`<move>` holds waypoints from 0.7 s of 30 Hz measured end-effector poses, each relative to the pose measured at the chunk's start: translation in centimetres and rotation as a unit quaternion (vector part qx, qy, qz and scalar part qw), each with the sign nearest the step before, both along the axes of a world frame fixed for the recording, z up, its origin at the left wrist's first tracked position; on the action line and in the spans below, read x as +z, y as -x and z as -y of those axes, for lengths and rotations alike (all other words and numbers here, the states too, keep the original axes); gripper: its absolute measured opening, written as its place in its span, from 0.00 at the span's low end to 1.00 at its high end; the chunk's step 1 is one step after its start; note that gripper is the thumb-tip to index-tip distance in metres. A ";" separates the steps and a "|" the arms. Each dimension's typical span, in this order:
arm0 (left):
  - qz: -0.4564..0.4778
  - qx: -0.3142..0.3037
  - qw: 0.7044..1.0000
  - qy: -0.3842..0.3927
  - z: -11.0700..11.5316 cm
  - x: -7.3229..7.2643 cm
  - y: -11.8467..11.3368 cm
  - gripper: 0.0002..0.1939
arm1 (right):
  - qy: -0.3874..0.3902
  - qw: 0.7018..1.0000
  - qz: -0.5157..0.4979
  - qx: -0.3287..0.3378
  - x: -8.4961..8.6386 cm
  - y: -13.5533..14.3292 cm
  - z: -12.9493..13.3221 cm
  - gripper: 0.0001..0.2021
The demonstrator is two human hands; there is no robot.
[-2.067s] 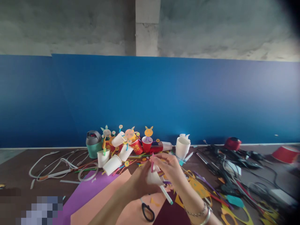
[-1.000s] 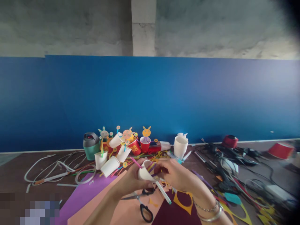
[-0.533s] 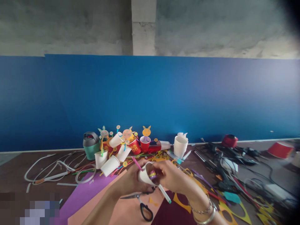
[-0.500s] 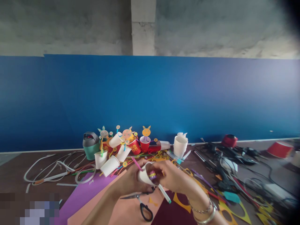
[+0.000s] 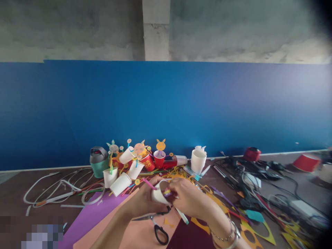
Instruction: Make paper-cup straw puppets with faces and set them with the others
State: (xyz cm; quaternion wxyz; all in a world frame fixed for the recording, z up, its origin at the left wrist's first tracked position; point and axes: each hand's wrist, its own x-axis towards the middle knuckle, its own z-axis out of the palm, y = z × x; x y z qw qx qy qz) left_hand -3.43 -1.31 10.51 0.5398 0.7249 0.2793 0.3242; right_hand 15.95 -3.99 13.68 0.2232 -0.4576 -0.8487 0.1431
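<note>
My left hand (image 5: 141,199) wraps round a white paper cup (image 5: 158,195), tilted with its mouth toward my right hand. A pink strip (image 5: 149,184) sticks out past the cup's wall on the left side. A small purple-and-yellow piece (image 5: 167,192) shows inside the mouth. My right hand (image 5: 184,195) is closed at the cup's opening with its fingertips beside that piece; what they pinch is partly hidden. Scissors with black handles (image 5: 161,235) lie below the cup on peach paper (image 5: 145,232). A marker with a green end (image 5: 183,216) lies under my right hand.
Several paper cups with paper animal faces (image 5: 160,145) stand or lie at the back. A white cup stack (image 5: 199,162) is right of them. Yellow paper offcuts (image 5: 267,231), cables and a black glue gun (image 5: 247,200) spread over the right side. Purple paper (image 5: 89,216) lies left.
My right hand has shifted slightly left, and its fingers have drawn closer together at the cup's mouth. My left hand still holds the cup. The view has shifted a little.
</note>
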 end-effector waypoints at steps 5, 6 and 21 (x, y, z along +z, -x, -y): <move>0.044 -0.009 0.998 0.041 -0.2 0.1 0.1 0.31 | 0.034 0.995 -0.090 -0.008 0.6 -0.2 -0.2 0.08; 0.044 -0.009 0.998 0.044 -0.1 0.1 0.2 0.31 | 0.042 0.995 -0.094 -0.008 0.6 -0.2 -0.3 0.07; 0.123 0.076 0.988 0.045 -0.3 -0.1 -0.1 0.28 | -0.003 0.982 -0.187 -0.027 0.6 -1.0 -1.1 0.14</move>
